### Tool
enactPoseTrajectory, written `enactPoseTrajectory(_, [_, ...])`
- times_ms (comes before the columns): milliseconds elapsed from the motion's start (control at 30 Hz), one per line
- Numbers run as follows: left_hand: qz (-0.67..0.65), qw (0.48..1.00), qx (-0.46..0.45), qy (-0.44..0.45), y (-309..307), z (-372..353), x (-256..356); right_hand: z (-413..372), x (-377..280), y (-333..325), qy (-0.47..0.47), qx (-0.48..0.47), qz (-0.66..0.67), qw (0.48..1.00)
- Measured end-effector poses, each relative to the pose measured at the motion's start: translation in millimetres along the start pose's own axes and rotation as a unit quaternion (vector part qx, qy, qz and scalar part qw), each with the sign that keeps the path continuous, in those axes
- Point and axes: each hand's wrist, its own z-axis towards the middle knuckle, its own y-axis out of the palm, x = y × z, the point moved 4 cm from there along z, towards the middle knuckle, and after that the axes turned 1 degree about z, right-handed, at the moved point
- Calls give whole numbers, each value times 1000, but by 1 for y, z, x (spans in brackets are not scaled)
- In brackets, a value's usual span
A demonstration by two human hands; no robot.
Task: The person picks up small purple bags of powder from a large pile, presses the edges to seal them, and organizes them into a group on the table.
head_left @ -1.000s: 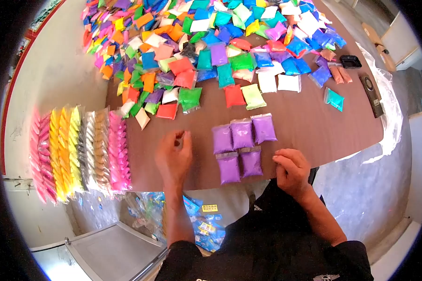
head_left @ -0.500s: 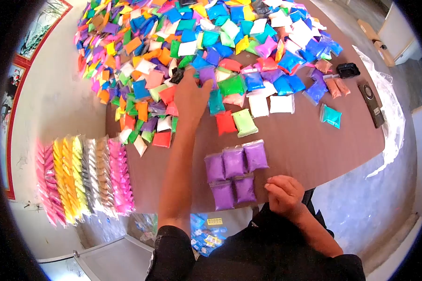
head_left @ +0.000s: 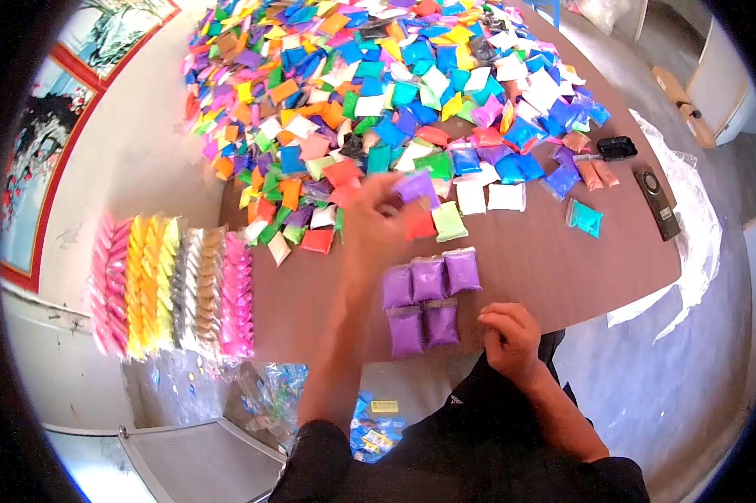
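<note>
My left hand (head_left: 376,220) is pinching a small purple packet (head_left: 417,189) by its left side, above the front of the packet pile; the hand is slightly blurred. Below it, several filled purple packets (head_left: 428,278) lie flat in two rows near the table's front edge. To the right of these rows, my right hand (head_left: 512,339) rests at the edge with its fingers curled in, and nothing shows in it. A red packet (head_left: 422,225) and a light green packet (head_left: 450,221) lie just beyond the purple rows.
A big heap of mixed coloured packets (head_left: 370,106) covers the back of the brown table (head_left: 554,268). Bundled rows of packets (head_left: 173,289) stand at the left edge. On the right are a teal packet (head_left: 585,219), a black tray (head_left: 617,148), a dark flat device (head_left: 659,205) and clear plastic (head_left: 696,235).
My left hand has come back from the pile toward me with a purple packet in its fingers. My right hand stays curled by the table edge. The camera view has shifted a little.
</note>
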Motion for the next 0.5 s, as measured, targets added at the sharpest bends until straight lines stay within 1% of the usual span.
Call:
enactPoseTrajectory(67, [13,999,-38,-1,6,-42,17,-1,2,-7,54,33,75,995])
enactPoseTrajectory(100, [21,998,-49,30,13,-64,21,-1,-5,-11,51,33,75,995])
enactPoseTrajectory(133, [29,996,-60,61,21,-85,24,-2,-8,-18,138,61,202,968])
enactPoseTrajectory(167, [25,995,-88,47,30,-106,28,-5,-8,-20,221,88,325,916])
enactPoseTrajectory(200, [21,992,-117,31,39,-126,30,-10,-8,-23,215,74,378,898])
enactPoseTrajectory(233, [20,992,-118,32,47,-144,28,-16,-8,-29,215,74,376,898])
enactPoseTrajectory(300, [-98,979,-174,-51,70,-176,9,-31,-6,-32,302,7,405,863])
enactPoseTrajectory(433, [-91,983,-155,-29,84,-210,4,-56,-8,-43,326,6,389,861])
enactPoseTrajectory(500, [-134,964,-210,-93,88,-226,6,-72,-5,-48,351,9,387,853])
